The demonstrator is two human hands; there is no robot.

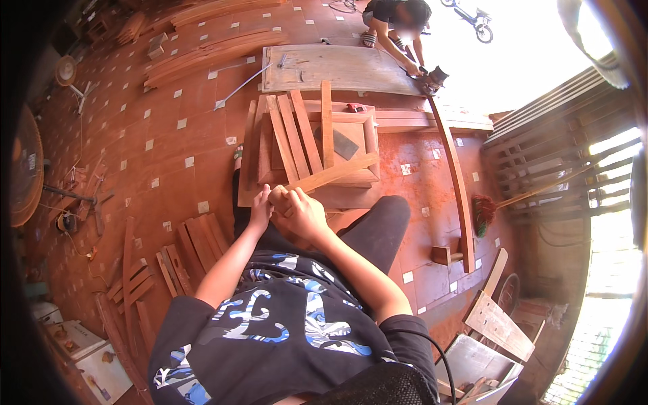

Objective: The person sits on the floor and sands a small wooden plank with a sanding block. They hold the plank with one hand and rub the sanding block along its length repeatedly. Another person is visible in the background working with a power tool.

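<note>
In front of my lap both hands are closed at the near end of a light reddish wooden strip (pixel 344 170), which slants up to the right over a panelled wooden piece (pixel 369 138). My left hand (pixel 262 208) grips the very end, and my right hand (pixel 304 214) wraps round it just beside. The fingers cover that end, so anything small between them is hidden. Several similar wooden strips (pixel 287 138) lie side by side on the panelled piece. Near them rest a dark flat rectangular block (pixel 337 144) and a small red tool (pixel 356 108).
Beyond, a person (pixel 398 34) crouches with a power tool (pixel 432 79) at a long board (pixel 331 67). A long beam (pixel 453 182) runs along the right, near a red broom (pixel 484 214). Loose planks (pixel 196 246) lie at my left, and a fan (pixel 27 165) stands farther left.
</note>
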